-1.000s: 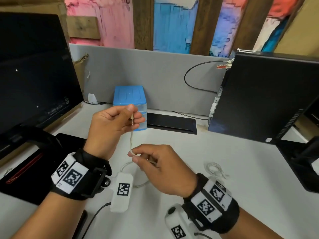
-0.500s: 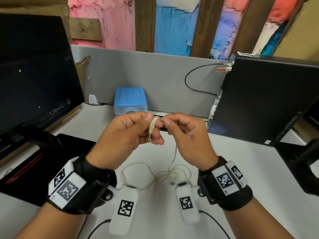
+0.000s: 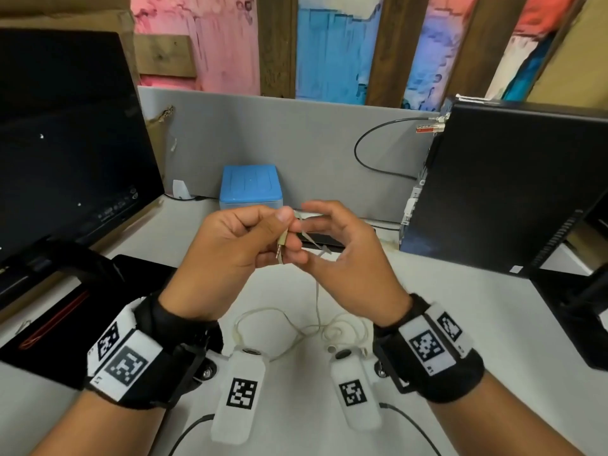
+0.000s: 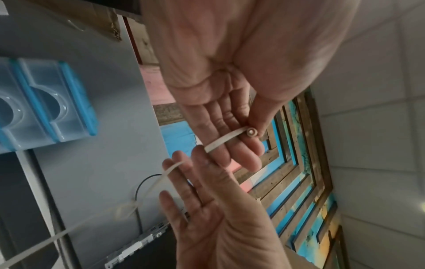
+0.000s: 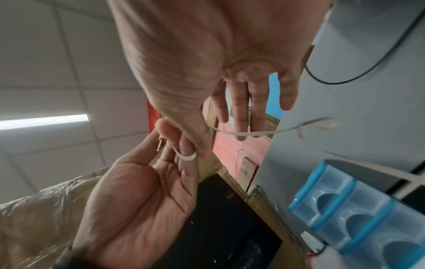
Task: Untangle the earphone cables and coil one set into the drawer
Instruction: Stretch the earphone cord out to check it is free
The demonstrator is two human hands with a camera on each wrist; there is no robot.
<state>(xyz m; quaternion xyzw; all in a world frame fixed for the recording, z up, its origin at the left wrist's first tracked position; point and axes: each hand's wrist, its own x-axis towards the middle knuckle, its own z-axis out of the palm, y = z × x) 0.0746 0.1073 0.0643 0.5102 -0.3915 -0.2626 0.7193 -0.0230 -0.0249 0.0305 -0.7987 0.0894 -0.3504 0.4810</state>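
My left hand [image 3: 284, 238] is raised over the desk, its thumb and fingers pinching the metal jack plug [image 3: 280, 250] of a white earphone cable [image 3: 317, 297]. In the left wrist view the plug [image 4: 251, 132] sits under the thumb tip. From there the flat cable [image 4: 218, 143] crosses to my right hand [image 3: 316, 232], whose fingers [image 5: 239, 112] are straight and spread, and the cable [image 5: 241, 133] lies across them. A small knot [image 4: 125, 209] shows further along. The rest hangs down to loose loops [image 3: 342, 330] on the desk. The blue drawer unit [image 3: 251, 185] stands shut behind my hands.
A dark monitor [image 3: 65, 143] fills the left side and a black computer tower [image 3: 510, 192] the right. A grey partition [image 3: 296, 143] backs the white desk [image 3: 444, 324]. A black mat [image 3: 49, 324] lies at the left.
My right hand has let go of its pinch beside the plug and spread its fingers, with the cable now lying across them. Both hands stay raised together, and the left still pinches the plug.
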